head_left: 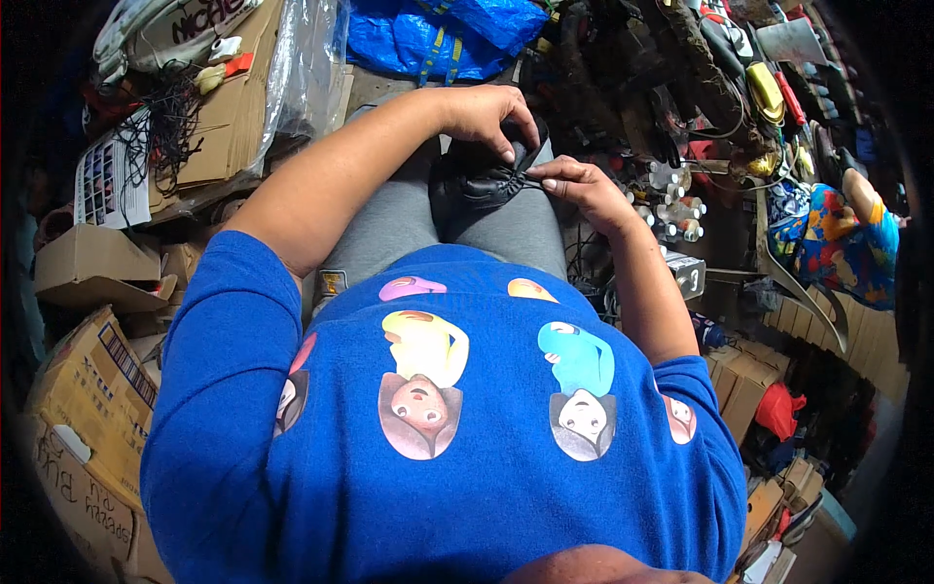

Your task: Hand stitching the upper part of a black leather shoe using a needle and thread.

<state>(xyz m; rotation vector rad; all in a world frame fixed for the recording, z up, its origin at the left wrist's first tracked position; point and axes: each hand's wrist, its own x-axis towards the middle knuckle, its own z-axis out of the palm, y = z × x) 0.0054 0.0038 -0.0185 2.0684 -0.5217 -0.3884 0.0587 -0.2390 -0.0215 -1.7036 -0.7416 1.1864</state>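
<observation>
On my lap, between my grey-trousered thighs, lies a black leather-like shoe [486, 188] with a gathered, puckered seam along one side. My left hand [491, 119] arches over its far part, thumb and forefinger bent down onto the dark material. At the shoe's right edge, my right hand [581, 191] pinches with thumb and forefinger. Something thin and dark seems to run from that pinch to the seam, too small to name. The inside of the shoe is mostly hidden by my left hand and shadow.
Flattened cardboard [219, 127] and open boxes [92, 268] crowd the left. A blue tarp-like bag [443, 37] lies ahead. Small bottles [673, 204] and tools clutter the right, where another person's colourful clothing [844, 238] shows. A red plastic bag [778, 414] sits lower right.
</observation>
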